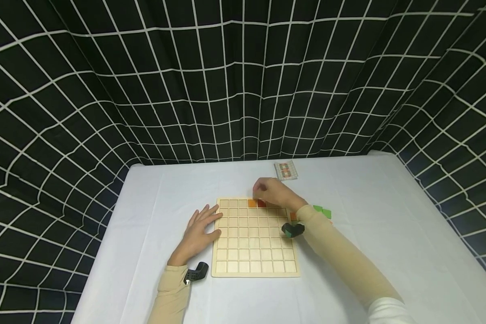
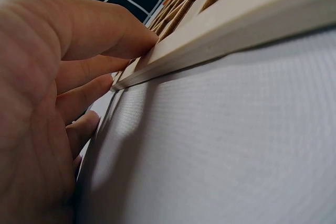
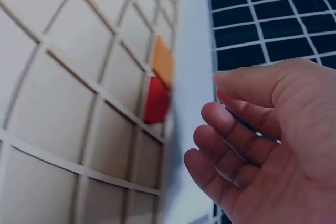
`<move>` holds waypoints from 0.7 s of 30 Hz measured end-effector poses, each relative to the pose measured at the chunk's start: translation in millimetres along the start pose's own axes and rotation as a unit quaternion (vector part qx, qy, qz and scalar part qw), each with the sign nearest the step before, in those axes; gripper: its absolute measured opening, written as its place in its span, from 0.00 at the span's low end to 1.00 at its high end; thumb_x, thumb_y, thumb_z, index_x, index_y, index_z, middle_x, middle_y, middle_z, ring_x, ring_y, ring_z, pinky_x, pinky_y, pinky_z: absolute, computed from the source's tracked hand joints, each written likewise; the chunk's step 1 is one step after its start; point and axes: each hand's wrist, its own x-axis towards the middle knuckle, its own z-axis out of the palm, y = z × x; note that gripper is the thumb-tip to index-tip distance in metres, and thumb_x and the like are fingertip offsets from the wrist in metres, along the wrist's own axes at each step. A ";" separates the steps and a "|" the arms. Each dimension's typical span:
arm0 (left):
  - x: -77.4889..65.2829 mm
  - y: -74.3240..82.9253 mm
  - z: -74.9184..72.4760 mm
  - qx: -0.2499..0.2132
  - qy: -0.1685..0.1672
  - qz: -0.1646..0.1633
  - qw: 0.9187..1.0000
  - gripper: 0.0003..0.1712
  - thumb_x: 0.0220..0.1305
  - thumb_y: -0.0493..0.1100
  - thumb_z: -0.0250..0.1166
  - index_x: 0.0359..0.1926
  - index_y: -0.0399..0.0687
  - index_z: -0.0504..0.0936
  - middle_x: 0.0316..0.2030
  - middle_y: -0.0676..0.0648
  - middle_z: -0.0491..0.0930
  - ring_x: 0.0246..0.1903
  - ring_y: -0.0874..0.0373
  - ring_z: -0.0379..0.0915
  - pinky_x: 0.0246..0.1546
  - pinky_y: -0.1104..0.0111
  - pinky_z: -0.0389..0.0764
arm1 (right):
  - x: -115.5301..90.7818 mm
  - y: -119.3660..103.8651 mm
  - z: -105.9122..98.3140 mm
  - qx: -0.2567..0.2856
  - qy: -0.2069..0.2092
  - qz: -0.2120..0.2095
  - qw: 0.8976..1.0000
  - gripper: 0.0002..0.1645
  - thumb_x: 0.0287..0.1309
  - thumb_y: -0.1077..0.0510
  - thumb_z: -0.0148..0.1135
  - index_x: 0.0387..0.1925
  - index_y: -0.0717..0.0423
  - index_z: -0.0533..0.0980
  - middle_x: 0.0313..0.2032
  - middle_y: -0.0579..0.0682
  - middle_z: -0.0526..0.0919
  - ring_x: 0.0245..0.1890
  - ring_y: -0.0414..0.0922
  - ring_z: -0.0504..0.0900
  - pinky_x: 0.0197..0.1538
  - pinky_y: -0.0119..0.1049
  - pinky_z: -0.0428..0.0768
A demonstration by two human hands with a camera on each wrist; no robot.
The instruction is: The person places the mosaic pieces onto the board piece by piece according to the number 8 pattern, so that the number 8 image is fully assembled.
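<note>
A pale wooden grid board lies flat on the white table. In its far row sit an orange tile and, beside it to the right, a red tile. My left hand rests at the board's left edge with fingers spread; the left wrist view shows the thumb touching the board's rim. Just over the far edge is my right hand, close by the red tile. Seen from the right wrist, this hand has loosely bent fingers with nothing between them, apart from the red tile.
Several green tiles lie right of the board, and an orange piece is partly hidden by my right forearm. A stack of patterned cards lies near the table's far edge. A black curtain with white grid lines hangs behind.
</note>
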 end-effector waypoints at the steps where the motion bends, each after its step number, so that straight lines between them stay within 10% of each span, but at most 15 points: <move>1: -0.1 0.1 -0.1 0.000 0.000 0.000 1.000 0.30 0.62 0.42 0.67 0.67 0.46 0.76 0.77 0.49 0.61 0.81 0.48 0.42 0.82 0.51 0.30 | -1.0 0.1 -2.9 0.007 0.001 0.000 1.000 0.08 0.68 0.54 0.59 0.44 0.51 0.80 0.39 0.48 0.85 0.41 0.46 0.78 0.50 0.40 0.81; 21: -0.3 -1.2 1.1 0.003 0.009 0.011 1.000 0.30 0.62 0.41 0.67 0.66 0.44 0.77 0.77 0.47 0.62 0.81 0.46 0.44 0.82 0.50 0.32 | -38.8 21.9 -79.1 0.014 0.072 0.026 0.997 0.17 0.71 0.53 0.58 0.55 0.56 0.81 0.55 0.57 0.82 0.52 0.52 0.75 0.55 0.44 0.81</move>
